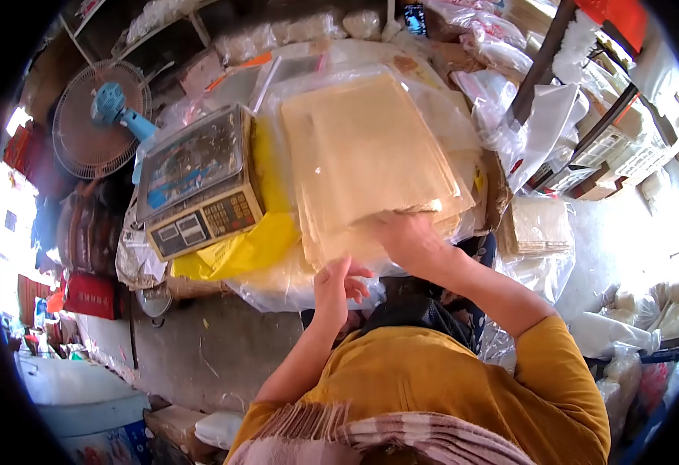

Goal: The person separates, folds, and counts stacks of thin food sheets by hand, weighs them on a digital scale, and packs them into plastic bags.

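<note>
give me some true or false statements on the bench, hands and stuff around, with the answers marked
1. The digital scale is left of the stack of tan sheets. True.
2. The right hand is on the digital scale. False: it is at the near edge of the stack of tan sheets.
3. Some yellow plastic shows along the near side of the digital scale. True.
4. The fan is to the right of the stack of tan sheets. False: it is on the left, past the digital scale.
5. The right sleeve is mustard yellow. True.
</note>
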Tool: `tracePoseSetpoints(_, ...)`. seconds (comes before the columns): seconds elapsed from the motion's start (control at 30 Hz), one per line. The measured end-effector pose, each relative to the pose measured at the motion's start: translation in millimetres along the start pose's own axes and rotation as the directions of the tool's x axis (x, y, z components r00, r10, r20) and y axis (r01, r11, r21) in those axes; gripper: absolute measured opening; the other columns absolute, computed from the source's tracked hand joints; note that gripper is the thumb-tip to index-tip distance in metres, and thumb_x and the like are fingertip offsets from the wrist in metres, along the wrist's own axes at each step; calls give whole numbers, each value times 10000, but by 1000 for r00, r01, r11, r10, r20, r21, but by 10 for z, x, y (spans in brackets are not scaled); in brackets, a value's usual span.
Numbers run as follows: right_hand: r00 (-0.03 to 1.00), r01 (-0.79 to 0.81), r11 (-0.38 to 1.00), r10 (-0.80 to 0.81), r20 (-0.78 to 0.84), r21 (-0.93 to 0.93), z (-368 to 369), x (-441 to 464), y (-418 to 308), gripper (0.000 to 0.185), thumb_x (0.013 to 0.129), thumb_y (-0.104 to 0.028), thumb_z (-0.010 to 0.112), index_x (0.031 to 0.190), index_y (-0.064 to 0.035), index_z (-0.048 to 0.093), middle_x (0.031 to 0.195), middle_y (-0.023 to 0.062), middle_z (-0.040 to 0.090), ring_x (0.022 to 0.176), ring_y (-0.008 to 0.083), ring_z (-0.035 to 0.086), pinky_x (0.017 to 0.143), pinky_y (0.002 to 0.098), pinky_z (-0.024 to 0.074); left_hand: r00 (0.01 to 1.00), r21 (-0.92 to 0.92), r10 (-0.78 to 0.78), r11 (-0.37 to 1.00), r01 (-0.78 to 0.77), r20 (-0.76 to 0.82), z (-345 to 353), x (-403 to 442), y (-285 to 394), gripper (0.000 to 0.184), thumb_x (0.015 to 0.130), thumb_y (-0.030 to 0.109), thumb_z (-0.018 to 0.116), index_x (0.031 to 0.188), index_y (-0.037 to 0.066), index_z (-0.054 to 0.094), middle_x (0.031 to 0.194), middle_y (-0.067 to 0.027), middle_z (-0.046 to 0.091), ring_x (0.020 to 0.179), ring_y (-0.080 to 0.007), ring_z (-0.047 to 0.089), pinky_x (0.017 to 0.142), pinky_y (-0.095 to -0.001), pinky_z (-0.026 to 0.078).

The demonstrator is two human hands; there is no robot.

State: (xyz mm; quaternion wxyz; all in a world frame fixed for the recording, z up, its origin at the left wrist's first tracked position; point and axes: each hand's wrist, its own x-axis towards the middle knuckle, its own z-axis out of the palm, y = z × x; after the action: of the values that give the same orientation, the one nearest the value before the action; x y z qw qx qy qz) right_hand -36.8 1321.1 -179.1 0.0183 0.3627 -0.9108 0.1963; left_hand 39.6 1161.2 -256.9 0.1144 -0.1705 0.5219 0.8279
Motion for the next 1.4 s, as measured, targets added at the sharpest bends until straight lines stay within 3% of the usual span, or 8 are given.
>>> tracePoseSetpoints(0.27,949,219,965,-177,-262,141,248,144,74,261,773,-83,556,1029,-71,602,965,96,611,879,276,589,770,372,477,998,283,-41,958,53,-48,-71,-40,338,301,892,279,521,769,14,591,610,-69,604,387,-90,469,357,-212,326)
tracePoseSetpoints(0.37,970,216,974,-206,-128,72,168,-139,304,195,765,-127,608,948,-57,614,911,90,615,840,290,585,756,380,475,968,587,219,803,-106,-124,-228,-90,402,289,890,257,545,731,19,588,567,-40,556,379,-67,422,360,-195,313)
tracePoseSetpoints(0.5,998,-31,998,34,47,-51,-100,-501,514,175,791,-205,638,802,-38,588,809,120,603,808,305,586,703,380,477,957,572,281,798,-190,-75,-377,-130,456,245,891,207,540,769,9,616,587,-17,550,441,-38,419,408,-176,314)
tracePoseSetpoints(0.63,995,-96,969,100,-5,229,-246,-442,284,189,775,-192,658,738,-30,566,706,109,591,656,300,585,593,373,462,989,413,147,902,-124,-25,-420,-126,564,221,888,203,540,815,15,629,647,-19,569,454,-36,420,418,-165,299)
tracePoseSetpoints(0.77,982,86,894,-2,-188,439,-17,-79,-52,123,774,-128,634,766,-27,565,724,119,586,659,292,576,584,354,454,989,335,144,934,-127,-26,-444,-87,560,337,928,308,471,874,13,624,671,-27,581,448,-38,418,396,-174,281)
tracePoseSetpoints(0.93,989,134,827,-76,-128,546,469,255,-237,95,743,-103,621,757,-25,569,758,122,598,705,302,590,609,369,467,989,359,142,925,-123,-28,-418,-23,478,438,943,395,430,857,16,632,668,-34,587,443,-50,403,394,-186,270)
tracePoseSetpoints(1.23,999,-47,856,48,11,515,499,333,-282,126,739,-143,623,752,-29,571,746,153,611,733,337,598,628,420,469,965,536,252,825,-177,-70,-353,-24,521,374,949,258,430,826,-12,658,593,-26,575,490,-41,398,440,-204,297)
tracePoseSetpoints(1.4,998,58,834,-54,-23,548,398,310,-316,118,752,-133,607,755,-26,555,765,157,599,730,334,589,627,390,470,967,361,249,908,-213,-57,-129,-61,716,373,929,270,471,721,9,639,581,-10,577,440,-50,414,404,-190,277)
